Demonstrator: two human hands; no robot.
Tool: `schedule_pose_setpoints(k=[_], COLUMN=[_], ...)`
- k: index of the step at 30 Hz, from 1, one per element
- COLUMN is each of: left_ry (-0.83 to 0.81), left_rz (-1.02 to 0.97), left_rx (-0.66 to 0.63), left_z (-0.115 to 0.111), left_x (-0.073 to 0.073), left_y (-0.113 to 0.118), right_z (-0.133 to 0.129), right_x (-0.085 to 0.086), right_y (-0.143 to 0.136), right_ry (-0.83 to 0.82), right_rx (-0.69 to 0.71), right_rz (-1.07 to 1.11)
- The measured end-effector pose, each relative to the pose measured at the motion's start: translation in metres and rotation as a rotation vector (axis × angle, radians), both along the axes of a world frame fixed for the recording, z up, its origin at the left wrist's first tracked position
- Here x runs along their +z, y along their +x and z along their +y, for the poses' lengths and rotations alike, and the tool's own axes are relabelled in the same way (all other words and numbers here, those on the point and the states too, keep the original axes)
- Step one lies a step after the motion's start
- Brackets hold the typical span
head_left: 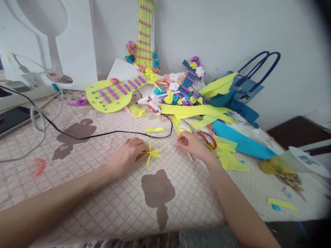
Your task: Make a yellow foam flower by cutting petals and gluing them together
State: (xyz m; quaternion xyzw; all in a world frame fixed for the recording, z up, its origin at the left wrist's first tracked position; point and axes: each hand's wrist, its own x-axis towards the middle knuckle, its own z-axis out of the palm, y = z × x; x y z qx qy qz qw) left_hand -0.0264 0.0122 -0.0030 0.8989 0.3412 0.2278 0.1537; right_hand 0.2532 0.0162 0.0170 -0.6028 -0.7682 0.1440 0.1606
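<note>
My left hand is closed on a yellow paper flower, whose narrow petals spread out to the right of my fingers. My right hand hovers over or rests on the table to the right, fingers curled into a pinch; what they hold, if anything, is too small to make out. Red-handled scissors lie just behind my right hand. A thin wooden stick pokes out beneath it. Beyond my hands, a short yellow paper strip lies on the patterned tablecloth.
A white glue gun lies at the back, its black cord crossing the table. Behind are yellow paper guitars with crepe flowers. Yellow and blue crepe strips spread right. A phone lies left; a blue bag stands back right.
</note>
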Motion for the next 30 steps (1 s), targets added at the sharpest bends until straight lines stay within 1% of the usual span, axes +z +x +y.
schedule_pose_setpoints(k=[2,4,5,7,9,10,12,13,14,15,17,19,20,21,23,25,28,30], left_ry=[-0.002,-0.008,-0.011,-0.014,-0.014,-0.013,-0.017,-0.018,-0.019,-0.02,-0.02,-0.018,-0.018,-0.018,-0.018,-0.019,-0.012,-0.007], left_rz=[-0.003,-0.001,0.0,0.002,0.0,0.0,0.001,0.001,0.001,0.0,-0.002,-0.004,-0.004,-0.003,0.0,0.002,-0.002,-0.001], left_rx=[-0.001,-0.002,-0.003,-0.004,-0.003,-0.003,-0.006,-0.008,-0.009,-0.01,-0.007,-0.003,-0.002,-0.003,-0.007,-0.009,-0.01,-0.014], left_z=[0.0,0.0,0.001,0.001,0.001,0.0,0.0,0.0,0.0,-0.001,-0.001,-0.001,-0.001,-0.001,-0.001,-0.001,0.0,0.0], left_x=[-0.001,-0.001,-0.001,-0.001,0.0,0.0,0.001,0.001,0.001,0.001,0.002,0.001,0.001,0.001,0.0,-0.001,-0.002,-0.002], left_y=[0.0,0.0,0.0,0.0,0.0,-0.001,-0.001,0.0,0.0,0.0,0.001,0.001,0.001,0.001,0.001,0.0,0.0,0.0], right_z=[-0.001,-0.003,-0.004,-0.005,-0.003,-0.001,0.004,0.007,0.011,0.013,0.016,0.016,0.015,0.014,0.01,0.008,0.008,0.009], right_x=[-0.002,-0.002,-0.002,0.0,0.003,0.004,0.004,0.004,0.003,0.002,0.0,-0.002,-0.003,-0.004,-0.008,-0.012,-0.016,-0.017], right_y=[-0.005,-0.009,-0.01,-0.009,-0.005,-0.001,0.01,0.016,0.022,0.028,0.036,0.037,0.034,0.03,0.018,0.005,-0.004,-0.003], right_ry=[-0.057,-0.076,-0.077,-0.091,-0.05,0.02,0.24,0.339,0.402,0.439,0.507,0.565,0.559,0.516,0.359,0.22,0.151,0.142], right_rx=[0.131,0.202,0.215,0.189,0.068,-0.024,-0.212,-0.28,-0.322,-0.334,-0.329,-0.328,-0.328,-0.319,-0.281,-0.257,-0.283,-0.309], right_rz=[0.012,0.006,0.015,0.101,0.295,0.407,0.568,0.579,0.536,0.446,0.209,0.042,0.011,0.001,-0.031,-0.133,-0.278,-0.301])
